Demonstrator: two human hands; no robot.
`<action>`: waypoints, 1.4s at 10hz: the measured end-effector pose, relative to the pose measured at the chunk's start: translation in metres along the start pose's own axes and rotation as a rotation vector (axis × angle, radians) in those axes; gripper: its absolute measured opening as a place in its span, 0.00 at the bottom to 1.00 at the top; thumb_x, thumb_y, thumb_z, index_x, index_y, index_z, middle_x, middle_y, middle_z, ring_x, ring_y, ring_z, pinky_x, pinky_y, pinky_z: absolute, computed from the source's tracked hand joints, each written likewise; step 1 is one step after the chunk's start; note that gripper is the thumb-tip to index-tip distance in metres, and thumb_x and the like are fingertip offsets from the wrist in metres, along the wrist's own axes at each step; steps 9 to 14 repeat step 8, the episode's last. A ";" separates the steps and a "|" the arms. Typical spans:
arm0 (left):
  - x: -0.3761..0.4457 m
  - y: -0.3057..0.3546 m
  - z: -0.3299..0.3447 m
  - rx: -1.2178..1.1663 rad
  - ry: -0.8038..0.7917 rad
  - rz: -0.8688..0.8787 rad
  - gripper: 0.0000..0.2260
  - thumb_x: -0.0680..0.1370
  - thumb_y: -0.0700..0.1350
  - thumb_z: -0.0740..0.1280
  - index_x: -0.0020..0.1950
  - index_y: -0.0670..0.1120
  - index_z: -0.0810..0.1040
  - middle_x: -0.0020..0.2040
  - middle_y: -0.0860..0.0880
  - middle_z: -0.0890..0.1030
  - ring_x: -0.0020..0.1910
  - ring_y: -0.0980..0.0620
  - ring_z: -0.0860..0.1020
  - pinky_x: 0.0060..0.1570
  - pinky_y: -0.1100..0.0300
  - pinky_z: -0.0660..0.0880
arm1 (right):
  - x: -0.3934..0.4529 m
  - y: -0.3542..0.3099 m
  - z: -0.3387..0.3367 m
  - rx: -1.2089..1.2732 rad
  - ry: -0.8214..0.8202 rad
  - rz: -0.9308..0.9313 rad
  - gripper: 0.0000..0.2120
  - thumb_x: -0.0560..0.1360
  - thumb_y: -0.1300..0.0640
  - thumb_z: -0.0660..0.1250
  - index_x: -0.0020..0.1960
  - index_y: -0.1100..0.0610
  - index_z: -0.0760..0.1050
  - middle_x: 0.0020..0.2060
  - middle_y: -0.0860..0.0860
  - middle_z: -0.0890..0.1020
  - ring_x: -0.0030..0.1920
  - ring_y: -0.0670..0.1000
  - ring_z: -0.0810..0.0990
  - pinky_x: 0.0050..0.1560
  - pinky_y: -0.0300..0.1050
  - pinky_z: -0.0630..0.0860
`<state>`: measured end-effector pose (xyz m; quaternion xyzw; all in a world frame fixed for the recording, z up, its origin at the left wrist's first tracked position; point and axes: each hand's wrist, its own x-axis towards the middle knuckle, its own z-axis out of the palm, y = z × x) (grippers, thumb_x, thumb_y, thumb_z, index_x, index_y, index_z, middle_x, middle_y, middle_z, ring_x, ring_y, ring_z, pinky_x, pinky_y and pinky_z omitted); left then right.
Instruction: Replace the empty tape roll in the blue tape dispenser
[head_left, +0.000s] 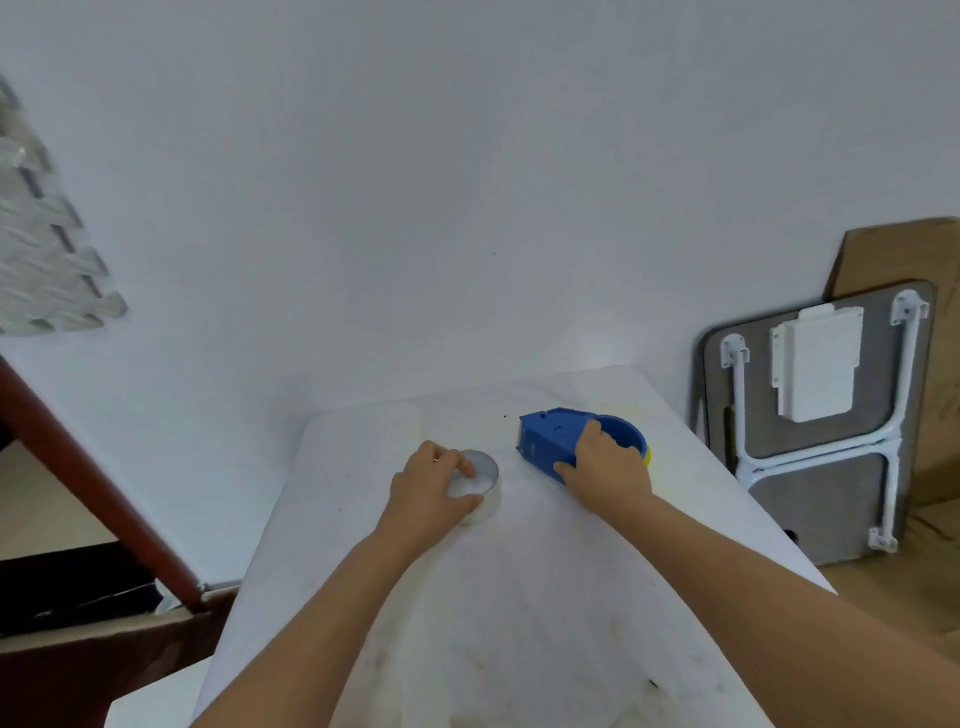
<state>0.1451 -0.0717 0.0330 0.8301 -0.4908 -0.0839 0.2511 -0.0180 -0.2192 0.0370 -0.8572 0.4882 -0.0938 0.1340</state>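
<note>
Blue tape dispenser (553, 435) on white table (519, 623), far centre-right; long axis running left-right, squared nose end pointing left, round roll housing to the right. Right hand (605, 470) clasped over its near side and top. Clear tape roll (480, 480) lying flat, hole upward, just left of dispenser, apart from it. Left hand (428, 491) gripping roll's rim between thumb and fingers.

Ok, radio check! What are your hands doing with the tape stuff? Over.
Left hand gripping clear round tape roll on white table. Right hand holding blue plastic tape dispenser, also on table. Nothing in the way. Over.
</note>
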 end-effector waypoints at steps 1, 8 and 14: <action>0.007 -0.003 0.005 0.047 -0.018 0.007 0.12 0.74 0.50 0.73 0.56 0.50 0.80 0.58 0.51 0.73 0.58 0.51 0.75 0.52 0.62 0.64 | 0.010 0.001 0.009 -0.073 0.012 -0.032 0.27 0.80 0.47 0.60 0.71 0.63 0.62 0.57 0.55 0.80 0.54 0.56 0.80 0.54 0.48 0.73; -0.008 0.032 -0.017 0.107 -0.017 0.036 0.09 0.77 0.48 0.70 0.56 0.49 0.81 0.59 0.48 0.74 0.59 0.49 0.75 0.59 0.56 0.72 | -0.036 0.026 -0.032 -0.135 -0.013 -0.069 0.32 0.77 0.40 0.59 0.75 0.57 0.61 0.73 0.55 0.67 0.71 0.58 0.65 0.69 0.54 0.63; -0.008 0.032 -0.017 0.107 -0.017 0.036 0.09 0.77 0.48 0.70 0.56 0.49 0.81 0.59 0.48 0.74 0.59 0.49 0.75 0.59 0.56 0.72 | -0.036 0.026 -0.032 -0.135 -0.013 -0.069 0.32 0.77 0.40 0.59 0.75 0.57 0.61 0.73 0.55 0.67 0.71 0.58 0.65 0.69 0.54 0.63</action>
